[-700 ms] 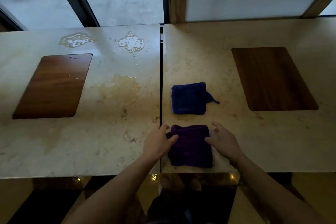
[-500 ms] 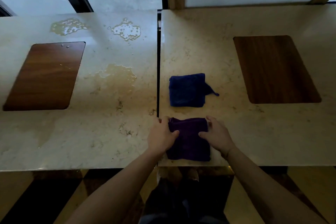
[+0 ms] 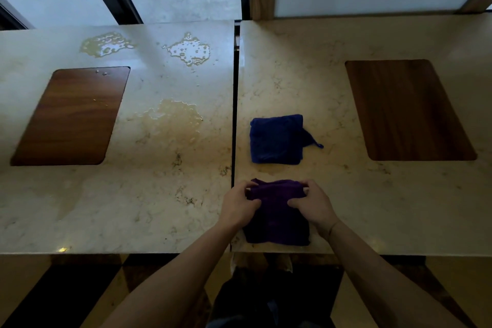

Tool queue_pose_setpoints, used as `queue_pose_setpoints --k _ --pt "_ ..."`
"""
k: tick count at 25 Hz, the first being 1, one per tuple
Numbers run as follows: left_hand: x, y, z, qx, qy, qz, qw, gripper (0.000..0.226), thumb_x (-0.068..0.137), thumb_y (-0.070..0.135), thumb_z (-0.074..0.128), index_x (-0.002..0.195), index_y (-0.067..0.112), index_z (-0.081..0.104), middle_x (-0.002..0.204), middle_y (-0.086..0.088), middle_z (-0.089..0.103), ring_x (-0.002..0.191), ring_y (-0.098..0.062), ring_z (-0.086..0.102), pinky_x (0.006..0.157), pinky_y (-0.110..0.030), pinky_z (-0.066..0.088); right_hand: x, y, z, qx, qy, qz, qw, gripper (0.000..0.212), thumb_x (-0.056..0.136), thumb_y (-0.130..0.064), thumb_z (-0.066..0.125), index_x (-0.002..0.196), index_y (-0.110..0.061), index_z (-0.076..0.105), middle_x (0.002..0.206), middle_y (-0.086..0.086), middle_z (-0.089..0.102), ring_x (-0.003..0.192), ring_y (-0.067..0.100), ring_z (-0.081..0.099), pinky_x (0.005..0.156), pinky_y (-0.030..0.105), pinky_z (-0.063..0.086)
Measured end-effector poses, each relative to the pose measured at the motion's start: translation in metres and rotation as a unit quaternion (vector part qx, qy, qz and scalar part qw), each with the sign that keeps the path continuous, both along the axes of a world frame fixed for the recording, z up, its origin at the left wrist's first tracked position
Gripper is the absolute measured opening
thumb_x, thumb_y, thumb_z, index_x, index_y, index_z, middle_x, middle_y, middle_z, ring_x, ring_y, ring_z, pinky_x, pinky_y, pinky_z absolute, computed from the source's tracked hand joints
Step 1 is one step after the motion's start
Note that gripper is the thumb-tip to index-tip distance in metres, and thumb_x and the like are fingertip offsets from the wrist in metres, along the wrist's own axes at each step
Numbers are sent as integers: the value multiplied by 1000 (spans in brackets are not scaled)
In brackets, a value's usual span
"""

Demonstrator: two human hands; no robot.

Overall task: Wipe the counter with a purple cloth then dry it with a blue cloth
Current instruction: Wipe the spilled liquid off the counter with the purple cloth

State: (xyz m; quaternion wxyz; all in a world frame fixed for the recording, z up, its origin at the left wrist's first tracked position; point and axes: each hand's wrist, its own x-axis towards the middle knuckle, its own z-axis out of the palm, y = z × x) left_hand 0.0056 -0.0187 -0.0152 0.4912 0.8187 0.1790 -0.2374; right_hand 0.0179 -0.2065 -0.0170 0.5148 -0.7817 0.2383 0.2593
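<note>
Purple cloth [image 3: 277, 217] lies folded at the near edge of the surface [image 3: 346, 194], just right of the seam, long axis running away from you. Your left hand [image 3: 238, 208] and right hand [image 3: 314, 205] pinch its far corners, equally near. Blue cloth [image 3: 277, 138] sits just beyond it. Spills [image 3: 173, 120] lie left of the purple cloth, across the seam.

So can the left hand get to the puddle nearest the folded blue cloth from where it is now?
Probably yes: bare marble counter lies between the left hand and that puddle, though it's gripping the purple cloth.
</note>
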Motion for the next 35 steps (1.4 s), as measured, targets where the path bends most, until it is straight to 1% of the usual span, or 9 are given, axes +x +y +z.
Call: queue_pose_setpoints --k 6,10,13,15,18,22,24,27,35 --pt "-8 4 21 -69 -7 33 997 61 89 7 65 141 30 44 111 3 60 98 -11 62 74 -26 56 -5 -13 31 35 -67 87 993 33 92 -2 58 113 -26 51 110 -11 53 94 5 56 66 23 54" --pt "4 4 26 -139 65 34 988 85 85 -6 61 152 32 26 111 -5 63 97 -15 65 68 -24 53 -6 -17 53 60 -98 171 979 18 97 -5 52 106 -21 53 107 -4 61 95 16 62 77 37 57" --pt "6 5 28 -183 92 18 979 80 83 -10 58 144 37 38 121 -7 64 103 -20 66 69 -26 54 -3 -25 65 93 -114 226 963 20 97 -3 50 109 -19 54 106 2 66 95 23 65 79 42 57" --pt "1 6 31 -187 71 1 980 64 82 -9 57 135 26 52 121 -7 66 103 -21 67 72 -26 53 -1 -29 71 104 -138 248 953 23 96 0 50 108 -19 54 106 3 66 93 22 65 77 40 57" --pt "-10 10 42 -202 9 55 978 46 85 -8 59 121 19 62 114 -8 70 99 -23 69 73 -27 54 4 -25 81 114 -174 231 951 26 95 3 50 103 -21 55 101 0 66 88 17 64 71 31 56" --pt "-24 34 59 -166 -59 104 979 32 86 3 68 109 26 67 103 -7 71 96 -25 69 75 -32 57 7 1 86 150 -200 162 955 22 95 -2 55 100 -23 56 102 6 66 94 24 61 80 40 51" --pt "-30 55 68 -144 -81 112 980 29 86 8 70 108 27 67 95 -7 73 92 -25 70 80 -35 59 3 24 89 170 -193 129 958 19 96 -5 56 103 -22 57 104 4 66 93 19 63 74 30 52" --pt "-40 94 79 -145 -116 103 977 27 89 9 67 110 26 67 101 -4 74 93 -21 71 73 -29 57 -6 65 97 200 -193 107 955 19 97 -6 56 111 -19 55 105 5 68 86 9 67 63 18 52" --pt "-61 210 92 -186 -158 86 966 20 94 14 62 111 24 65 106 -3 73 94 -15 72 67 -24 55 -46 181 105 166 -229 53 958 18 100 -14 54 113 -27 55 101 3 73 89 14 72 61 23 56"
